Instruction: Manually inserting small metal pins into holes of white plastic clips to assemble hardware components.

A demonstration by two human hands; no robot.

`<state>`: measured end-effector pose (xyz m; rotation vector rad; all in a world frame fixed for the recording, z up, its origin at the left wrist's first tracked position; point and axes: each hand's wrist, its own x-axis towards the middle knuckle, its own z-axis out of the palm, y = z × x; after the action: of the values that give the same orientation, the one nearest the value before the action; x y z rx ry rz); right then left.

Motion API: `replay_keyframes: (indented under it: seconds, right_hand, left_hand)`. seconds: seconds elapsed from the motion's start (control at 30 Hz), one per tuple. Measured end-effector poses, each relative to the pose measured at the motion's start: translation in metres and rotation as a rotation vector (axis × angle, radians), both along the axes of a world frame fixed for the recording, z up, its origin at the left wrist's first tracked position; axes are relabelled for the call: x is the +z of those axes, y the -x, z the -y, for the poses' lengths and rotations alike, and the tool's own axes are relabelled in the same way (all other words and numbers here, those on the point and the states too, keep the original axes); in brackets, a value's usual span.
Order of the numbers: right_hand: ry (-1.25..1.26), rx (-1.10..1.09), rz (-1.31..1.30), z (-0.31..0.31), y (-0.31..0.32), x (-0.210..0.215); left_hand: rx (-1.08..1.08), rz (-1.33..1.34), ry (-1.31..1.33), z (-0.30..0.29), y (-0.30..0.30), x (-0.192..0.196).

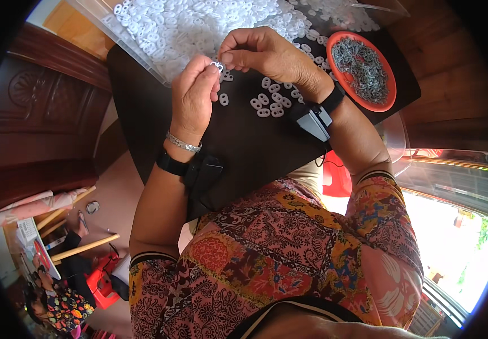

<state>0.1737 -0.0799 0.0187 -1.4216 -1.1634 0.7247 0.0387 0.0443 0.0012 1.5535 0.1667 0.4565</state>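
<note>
Between the thumb and fingers of my left hand (pixel 194 93) is a small white two-hole plastic piece (pixel 217 66), gripped at its edge. My right hand (pixel 275 56) comes in from the other side, thumb and forefinger pinched together right beside that piece. What the right fingertips hold, if anything, is too small to make out. Below both hands, loose white two-hole pieces (pixel 276 98) lie scattered on the dark table (pixel 238 152). To the right, an orange-red bowl (pixel 392 93) is filled with small grey metal parts (pixel 362 68).
A clear plastic tray (pixel 142 53) heaped with white two-hole pieces (pixel 198 28) stands at the far side. Dark wooden furniture (pixel 46 101) is on the left. Another person (pixel 57 299) sits at the lower left near a red stool (pixel 103 288). A bright opening lies at the right.
</note>
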Motion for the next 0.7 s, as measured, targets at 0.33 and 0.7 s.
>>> replay_keyframes:
  seconds: [0.33,0.7]
  right_hand:
    - [-0.026,-0.014,-0.026,-0.0024,0.0005,-0.0029]
    - [-0.011,-0.02,0.09,-0.0044,0.0055,-0.004]
  left_hand:
    - [0.013,-0.02,-0.01,0.0001,0.0013,-0.0001]
    - [0.025,-0.035,-0.037,0.0006,0.0008,-0.003]
